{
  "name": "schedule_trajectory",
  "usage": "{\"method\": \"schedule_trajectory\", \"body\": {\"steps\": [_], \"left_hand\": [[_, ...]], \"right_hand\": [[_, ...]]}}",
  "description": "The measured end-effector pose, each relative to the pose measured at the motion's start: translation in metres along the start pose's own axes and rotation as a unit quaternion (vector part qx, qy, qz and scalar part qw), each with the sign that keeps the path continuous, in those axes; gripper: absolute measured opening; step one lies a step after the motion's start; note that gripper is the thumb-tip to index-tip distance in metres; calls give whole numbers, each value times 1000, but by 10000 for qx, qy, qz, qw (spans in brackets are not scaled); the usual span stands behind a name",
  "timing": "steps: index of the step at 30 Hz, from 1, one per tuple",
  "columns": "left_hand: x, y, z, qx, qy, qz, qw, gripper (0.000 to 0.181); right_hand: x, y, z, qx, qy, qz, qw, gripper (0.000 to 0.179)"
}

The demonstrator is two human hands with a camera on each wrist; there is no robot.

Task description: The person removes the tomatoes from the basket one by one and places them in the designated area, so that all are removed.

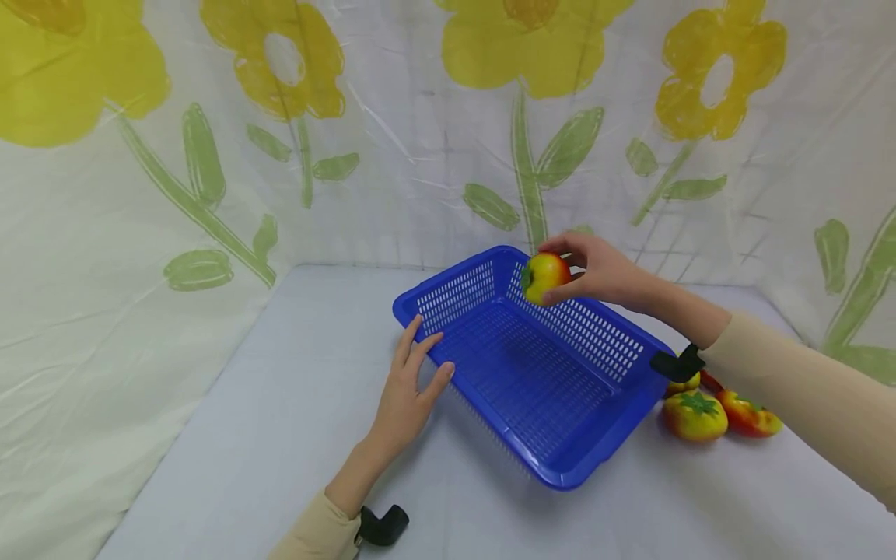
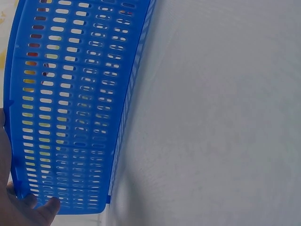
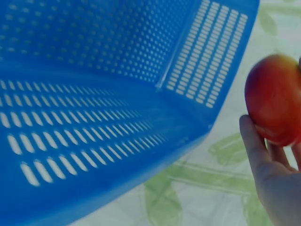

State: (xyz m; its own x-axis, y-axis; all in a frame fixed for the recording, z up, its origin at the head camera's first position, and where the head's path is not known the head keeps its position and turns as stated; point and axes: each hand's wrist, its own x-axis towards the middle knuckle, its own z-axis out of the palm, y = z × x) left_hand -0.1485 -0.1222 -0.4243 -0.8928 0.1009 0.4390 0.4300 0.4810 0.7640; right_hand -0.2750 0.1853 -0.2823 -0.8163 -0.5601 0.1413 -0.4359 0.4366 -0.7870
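Observation:
My right hand (image 1: 595,268) pinches a red-and-yellow tomato (image 1: 548,276) with a green top, above the far side of a blue plastic basket (image 1: 518,389). From the right wrist, the tomato (image 3: 273,99) shows its smooth red side, between thumb and fingers. My left hand (image 1: 406,397) lies at the basket's left rim, fingers spread and fairly straight, fingertips at the edge. In the left wrist view, part of that hand (image 2: 23,207) shows beside the slotted wall of the basket (image 2: 70,117). The basket's inside holds nothing visible.
Right of the basket, a yellow-red tomato (image 1: 695,414) with a green star-shaped top lies on the white table (image 1: 280,404). Next to it is a red-and-yellow piece (image 1: 749,414), with more pieces partly hidden behind the rim. A flower-printed curtain (image 1: 406,155) hangs behind the table.

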Motion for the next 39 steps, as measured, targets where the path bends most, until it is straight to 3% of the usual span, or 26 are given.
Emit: {"method": "schedule_trajectory", "body": {"steps": [8,19,31,39], "left_hand": [[0,-1,-1,24,-25,-66,10000,49],[0,-2,-1,58,-10,-34,10000,50],[0,-3,-1,18,37,12,10000,49],[1,-2,-1,13,-1,25,10000,50]], "right_hand": [[-33,-11,3,370,401,162,9984,70],[-82,-25,5,839,276,-22,9961,66],[-111,-20,-1,640,461,218,9966,65],[-134,-8,2,940,632,387,9928,63]]}}
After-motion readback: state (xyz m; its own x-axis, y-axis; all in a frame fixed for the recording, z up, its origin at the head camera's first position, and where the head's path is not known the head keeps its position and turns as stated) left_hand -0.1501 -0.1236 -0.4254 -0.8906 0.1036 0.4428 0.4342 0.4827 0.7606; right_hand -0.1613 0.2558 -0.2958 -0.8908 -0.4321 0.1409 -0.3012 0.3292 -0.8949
